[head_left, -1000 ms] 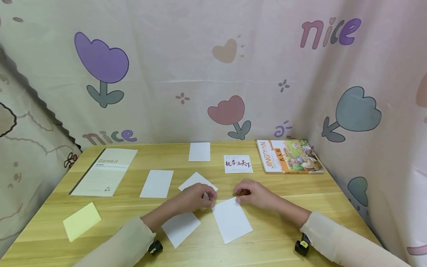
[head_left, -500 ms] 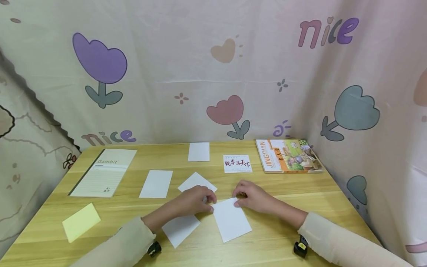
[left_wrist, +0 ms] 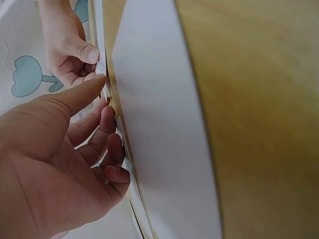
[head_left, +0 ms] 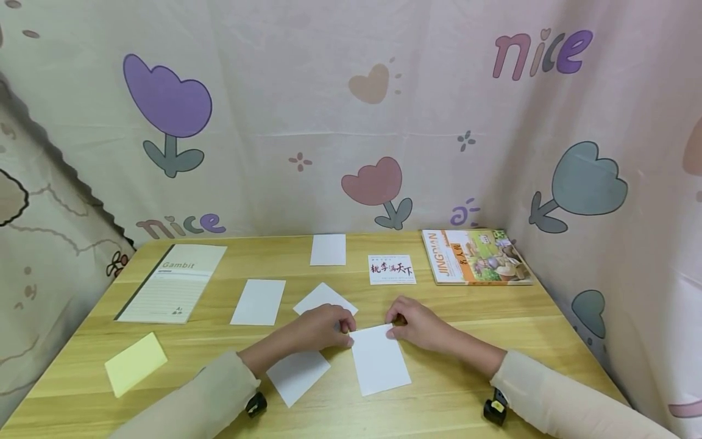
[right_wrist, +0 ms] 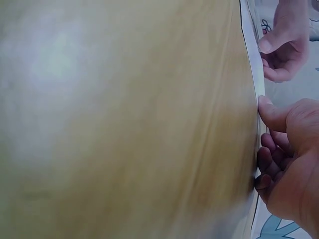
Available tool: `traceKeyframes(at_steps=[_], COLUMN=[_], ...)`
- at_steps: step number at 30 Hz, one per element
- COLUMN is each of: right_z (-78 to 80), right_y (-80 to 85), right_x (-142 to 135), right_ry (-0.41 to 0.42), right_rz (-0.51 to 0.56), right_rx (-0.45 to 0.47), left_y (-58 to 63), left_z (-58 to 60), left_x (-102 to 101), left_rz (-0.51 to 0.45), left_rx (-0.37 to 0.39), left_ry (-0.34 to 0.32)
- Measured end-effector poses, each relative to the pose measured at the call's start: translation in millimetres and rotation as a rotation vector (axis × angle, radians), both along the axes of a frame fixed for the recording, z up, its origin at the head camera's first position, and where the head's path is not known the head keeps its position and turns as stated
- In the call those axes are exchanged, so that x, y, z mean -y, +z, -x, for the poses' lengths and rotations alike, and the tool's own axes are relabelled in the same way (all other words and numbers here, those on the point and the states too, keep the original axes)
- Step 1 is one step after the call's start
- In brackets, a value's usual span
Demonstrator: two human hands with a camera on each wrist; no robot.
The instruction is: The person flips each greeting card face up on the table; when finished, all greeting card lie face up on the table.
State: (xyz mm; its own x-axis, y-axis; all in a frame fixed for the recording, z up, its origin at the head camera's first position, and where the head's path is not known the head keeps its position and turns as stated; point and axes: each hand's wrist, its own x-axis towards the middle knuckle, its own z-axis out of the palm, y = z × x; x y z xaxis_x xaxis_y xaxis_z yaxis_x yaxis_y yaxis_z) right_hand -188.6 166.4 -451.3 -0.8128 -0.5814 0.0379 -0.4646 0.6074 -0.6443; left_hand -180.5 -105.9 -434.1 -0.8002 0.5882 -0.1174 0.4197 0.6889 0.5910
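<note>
A blank white card [head_left: 380, 363] lies in front of me at the middle of the table in the head view, its far edge between my two hands. My left hand [head_left: 326, 326] pinches its far left corner between thumb and fingers. At the far right corner, my right hand [head_left: 415, 323] has its thumb on the card and its fingers curled behind the edge. Left of it, a second white card [head_left: 298, 375] lies askew, partly under my left forearm. Beyond the left hand is another tilted white card [head_left: 323, 297], its near part hidden. Both wrist views show the thumbs at the held card's edge.
Farther off lie two more white cards, one left [head_left: 258, 302] and one at the back [head_left: 328, 250]. A card with red Chinese characters [head_left: 392, 270] is near a picture-covered book [head_left: 477, 258]. On the left are a Gambit notebook [head_left: 172, 283] and a yellow paper pad [head_left: 136, 364].
The held card has turned slightly, so its near edge slants less and has shifted a little left. Both hands stay at its far corners; the other items have not moved.
</note>
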Motion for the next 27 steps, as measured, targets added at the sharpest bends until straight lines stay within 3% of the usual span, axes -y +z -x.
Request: traceKeyframes(at_steps=[6, 12, 17, 21, 24, 27], right_z=[-1.7, -2.1, -1.9, -2.9, -4.0, -3.7], right_y=[0.4, 0.9, 1.1, 7.0, 16.7, 29.0], right_x=[-0.1, -3.3, -8.5, -12.5, -14.4, -14.5], right_ry=[-0.008, -0.026, -0.033, -0.051, -0.08, -0.104], right_rz=[0.027, 0.075, 0.187, 0.259, 0.325, 0.397], right_rx=[0.015, 0.078, 0.17, 0.23, 0.258, 0.259], left_y=[0.7, 0.9, 0.1, 6.5, 17.0, 30.0], left_z=[1.3, 1.4, 2.5, 1.2, -1.1, -1.5], left_x=[-2.6, -3.3, -2.9, -2.7, -3.5, -5.7], left_rz=[0.003, -0.049, -0.202, -0.356, -0.451, -0.524], left_rx=[0.029, 0.105, 0.236, 0.337, 0.34, 0.282], left_ry=[-0.004, 0.014, 0.022, 0.052, 0.105, 0.152])
